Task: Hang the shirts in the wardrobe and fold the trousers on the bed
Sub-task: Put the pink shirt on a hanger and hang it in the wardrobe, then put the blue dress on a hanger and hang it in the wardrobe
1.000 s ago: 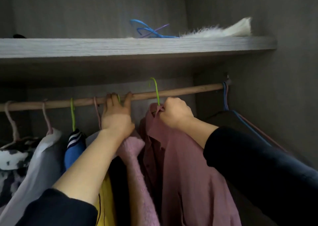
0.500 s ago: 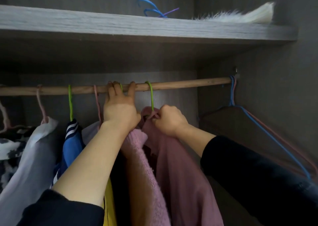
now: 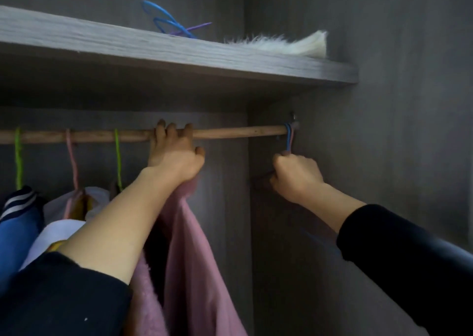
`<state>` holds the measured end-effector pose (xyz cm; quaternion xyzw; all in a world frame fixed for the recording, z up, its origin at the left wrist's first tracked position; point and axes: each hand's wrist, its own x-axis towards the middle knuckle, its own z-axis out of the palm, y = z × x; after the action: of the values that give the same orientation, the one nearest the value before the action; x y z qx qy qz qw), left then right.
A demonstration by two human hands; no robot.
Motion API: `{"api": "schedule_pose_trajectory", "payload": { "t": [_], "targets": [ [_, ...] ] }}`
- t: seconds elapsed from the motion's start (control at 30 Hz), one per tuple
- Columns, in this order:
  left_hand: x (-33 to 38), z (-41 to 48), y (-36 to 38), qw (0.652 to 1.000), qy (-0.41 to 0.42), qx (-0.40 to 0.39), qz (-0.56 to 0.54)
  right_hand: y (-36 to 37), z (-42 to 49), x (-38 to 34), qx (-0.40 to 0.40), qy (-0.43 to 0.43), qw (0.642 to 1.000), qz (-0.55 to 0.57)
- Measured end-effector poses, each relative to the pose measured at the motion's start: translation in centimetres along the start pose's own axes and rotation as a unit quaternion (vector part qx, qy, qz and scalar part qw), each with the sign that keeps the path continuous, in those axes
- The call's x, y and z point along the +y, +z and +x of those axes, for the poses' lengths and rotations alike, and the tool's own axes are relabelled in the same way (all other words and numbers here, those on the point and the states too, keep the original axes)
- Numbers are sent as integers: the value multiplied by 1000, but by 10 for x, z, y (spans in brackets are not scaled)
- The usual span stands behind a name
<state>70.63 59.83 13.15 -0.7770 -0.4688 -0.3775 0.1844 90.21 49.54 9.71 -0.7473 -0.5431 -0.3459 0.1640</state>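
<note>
A wooden rod (image 3: 230, 133) runs across the wardrobe under a grey shelf. My left hand (image 3: 174, 156) is closed over the rod, fingers curled on top. Directly below it hangs a dusty pink shirt (image 3: 197, 264), with a fluffy pink garment (image 3: 147, 300) beside it; the shirt's hanger hook is hidden by my hand. My right hand (image 3: 297, 177) is at the rod's far right end, closed around the necks of two empty hangers (image 3: 288, 141), one blue and one pink, by the wardrobe's side wall.
Left of my arm hang a white garment (image 3: 64, 229) and a blue striped one (image 3: 18, 220) on pink and green hooks. The shelf (image 3: 179, 53) carries loose blue hangers (image 3: 166, 22) and a white furry item (image 3: 281, 45). The side wall (image 3: 409, 131) stands close on the right.
My right hand let go of the pink shirt's hanger and moved right to the empty hangers at the rod's end. The shirt now hangs under my left hand, which stayed on the rod.
</note>
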Motion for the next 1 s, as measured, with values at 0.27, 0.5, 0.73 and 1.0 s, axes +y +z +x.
{"api": "schedule_pose_trajectory", "payload": {
  "t": [0.27, 0.5, 0.73, 1.0],
  "targets": [
    [-3, -2, 15, 999, 15, 21, 21, 11, 6, 26, -46, 25, 987, -150],
    [-3, 0, 21, 999, 14, 42, 19, -3, 14, 21, -40, 56, 997, -38],
    [-2, -1, 23, 998, 19, 50, 17, -8, 19, -5, 16, 117, 969, 219],
    [-4, -2, 21, 999, 27, 36, -3, 6, -10, -27, 17, 139, 925, 353]
  ]
}}
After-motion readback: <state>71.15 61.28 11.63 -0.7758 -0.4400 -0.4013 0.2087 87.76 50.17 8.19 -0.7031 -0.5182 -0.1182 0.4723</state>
